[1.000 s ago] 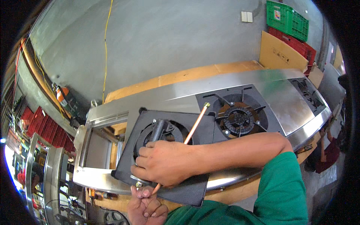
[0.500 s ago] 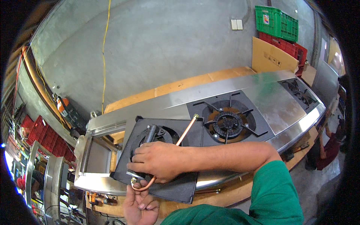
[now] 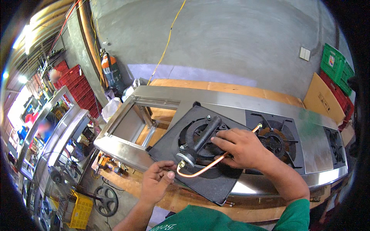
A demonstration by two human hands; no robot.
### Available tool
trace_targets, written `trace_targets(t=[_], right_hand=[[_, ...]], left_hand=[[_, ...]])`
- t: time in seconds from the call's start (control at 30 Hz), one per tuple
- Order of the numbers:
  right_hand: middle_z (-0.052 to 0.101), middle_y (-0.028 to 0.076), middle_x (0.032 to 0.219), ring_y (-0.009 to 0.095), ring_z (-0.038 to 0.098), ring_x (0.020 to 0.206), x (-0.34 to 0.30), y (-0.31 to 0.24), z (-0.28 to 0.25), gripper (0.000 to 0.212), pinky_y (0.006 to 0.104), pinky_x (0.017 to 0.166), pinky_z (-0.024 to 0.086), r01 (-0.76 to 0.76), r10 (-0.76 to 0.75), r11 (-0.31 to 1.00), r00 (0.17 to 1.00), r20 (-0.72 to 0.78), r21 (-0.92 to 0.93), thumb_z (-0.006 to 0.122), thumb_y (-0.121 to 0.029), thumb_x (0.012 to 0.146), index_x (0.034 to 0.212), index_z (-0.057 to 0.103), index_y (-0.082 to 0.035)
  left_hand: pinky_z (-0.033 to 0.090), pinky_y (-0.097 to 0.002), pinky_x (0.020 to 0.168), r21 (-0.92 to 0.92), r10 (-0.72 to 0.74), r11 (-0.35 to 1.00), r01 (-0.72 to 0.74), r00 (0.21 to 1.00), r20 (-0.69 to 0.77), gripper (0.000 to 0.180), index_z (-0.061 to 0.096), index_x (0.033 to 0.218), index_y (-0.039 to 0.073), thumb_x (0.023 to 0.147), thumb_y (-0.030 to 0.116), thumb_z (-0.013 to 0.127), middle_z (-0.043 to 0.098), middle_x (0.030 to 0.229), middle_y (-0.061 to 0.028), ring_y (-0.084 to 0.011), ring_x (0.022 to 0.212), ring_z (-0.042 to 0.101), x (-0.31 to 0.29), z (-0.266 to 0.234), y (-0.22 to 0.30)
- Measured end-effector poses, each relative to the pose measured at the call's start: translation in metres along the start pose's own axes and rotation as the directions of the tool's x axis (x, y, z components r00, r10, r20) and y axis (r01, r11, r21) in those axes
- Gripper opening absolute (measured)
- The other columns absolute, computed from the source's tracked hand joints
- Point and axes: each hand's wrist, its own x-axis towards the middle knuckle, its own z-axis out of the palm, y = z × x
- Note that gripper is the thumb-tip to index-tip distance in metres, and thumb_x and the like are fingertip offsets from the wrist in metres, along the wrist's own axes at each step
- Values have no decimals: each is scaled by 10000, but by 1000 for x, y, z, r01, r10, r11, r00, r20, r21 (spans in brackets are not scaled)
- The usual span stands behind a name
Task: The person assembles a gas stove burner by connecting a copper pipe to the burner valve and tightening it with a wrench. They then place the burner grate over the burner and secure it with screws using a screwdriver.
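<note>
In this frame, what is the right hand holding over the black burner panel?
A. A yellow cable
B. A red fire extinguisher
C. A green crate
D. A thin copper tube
D: the right hand grips a thin copper tube that curves down to a brass fitting by the left hand, above the black burner panel.

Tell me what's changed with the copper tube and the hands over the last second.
The copper tube, a second ago raised and pointing up over the burner, now lies low along the black plate. The right hand has shifted right and presses it down. The left hand has come up to the tube's curved end. The steel stove top looks unchanged.
</note>
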Motion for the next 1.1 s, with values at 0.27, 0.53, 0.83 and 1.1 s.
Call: trace_targets(t=[0.27,0.53,0.83,1.1], right_hand=[[642,47,999,229,649,844,-6,2,9,528,374,686,512,-4,1,999,997,-83,-40,796,-331,718,1169,627,-115],[673,48,1005,224,649,851,-13,12,0,568,374,730,482,-4,-1,999,993,-116,-48,830,-382,687,1159,662,-115],[654,83,972,273,635,914,-20,35,-22,732,415,832,460,1,1,1000,984,-177,12,751,-591,731,1236,629,-75],[676,132,941,237,634,821,-74,103,-56,563,369,756,510,-538,574,799,552,-604,268,731,-351,869,1306,572,-34]], left_hand=[[485,-215,762,188,8,981,-39,987,161,314,623,1189,-11,917,112,718,678,1005,-34,-55,826,586,12,-19,1],[525,-242,615,-28,-119,991,130,965,234,356,514,1222,-18,932,99,685,689,864,-89,-126,703,641,31,-19,16],[520,-258,613,244,26,968,-56,992,127,390,476,1218,-4,929,149,688,665,817,-96,-144,690,647,33,-9,29],[539,-430,862,845,-148,276,-457,849,507,749,501,1306,-17,811,483,759,675,1058,-258,-363,954,677,131,99,96]])
